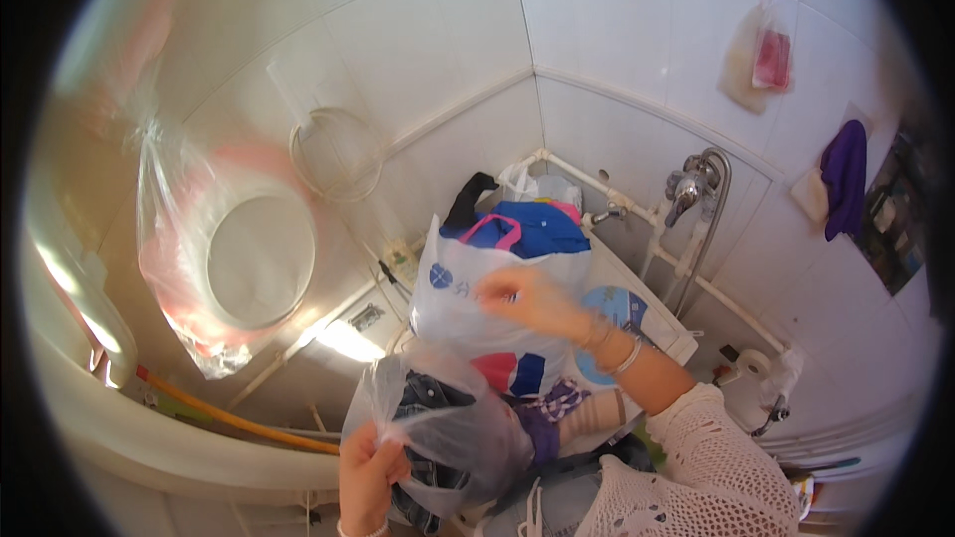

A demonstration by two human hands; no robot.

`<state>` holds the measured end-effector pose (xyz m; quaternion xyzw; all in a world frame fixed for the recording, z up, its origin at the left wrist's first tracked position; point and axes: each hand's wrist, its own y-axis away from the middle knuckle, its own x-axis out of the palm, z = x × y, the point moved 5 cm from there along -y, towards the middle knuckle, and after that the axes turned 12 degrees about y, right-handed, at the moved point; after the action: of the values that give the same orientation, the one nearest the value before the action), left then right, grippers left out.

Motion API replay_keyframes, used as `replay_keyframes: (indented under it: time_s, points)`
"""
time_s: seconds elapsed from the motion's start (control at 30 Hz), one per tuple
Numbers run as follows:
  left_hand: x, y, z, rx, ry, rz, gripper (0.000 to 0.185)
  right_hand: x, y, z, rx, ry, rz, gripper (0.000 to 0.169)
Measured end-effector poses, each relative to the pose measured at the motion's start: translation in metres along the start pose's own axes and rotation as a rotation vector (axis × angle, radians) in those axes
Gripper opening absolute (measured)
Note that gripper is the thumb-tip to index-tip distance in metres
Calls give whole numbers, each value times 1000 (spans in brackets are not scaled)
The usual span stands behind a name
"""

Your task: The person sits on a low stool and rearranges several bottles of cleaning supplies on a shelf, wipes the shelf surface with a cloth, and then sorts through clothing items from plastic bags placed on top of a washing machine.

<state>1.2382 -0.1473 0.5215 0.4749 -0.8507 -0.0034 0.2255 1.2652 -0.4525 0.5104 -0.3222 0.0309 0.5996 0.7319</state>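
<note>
My left hand [375,467] pinches the gathered rim of a clear plastic bag [448,429] with dark clothing inside. Over a white plastic bag [507,335] with blue and red print hovers my right hand [515,298], blurred, its fingers curled; nothing shows in it. Blue fabric [541,227] with a pink strap fills the top of the white bag, and a black cloth item [470,201] leans at its back left. Purple fabric [542,429] and a checkered cloth [563,397] lie beside the clear bag.
A white lidded appliance [664,317] stands under the bags. Behind it are a wall faucet [686,190] and white pipes [619,190]. A clear bag holding a round white object [261,261] hangs at left. A purple cloth [844,179] hangs at right, above a paper roll [753,363].
</note>
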Motion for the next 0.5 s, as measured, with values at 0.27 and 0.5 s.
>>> replay_keyframes:
  time_s: [0.27,0.5]
  points:
    - [57,-39,16,244,-580,-222,11,-154,-64,-285,577,669,-258,54]
    - [94,-76,21,228,-646,-255,11,-160,-107,-420,1071,700,-247,77]
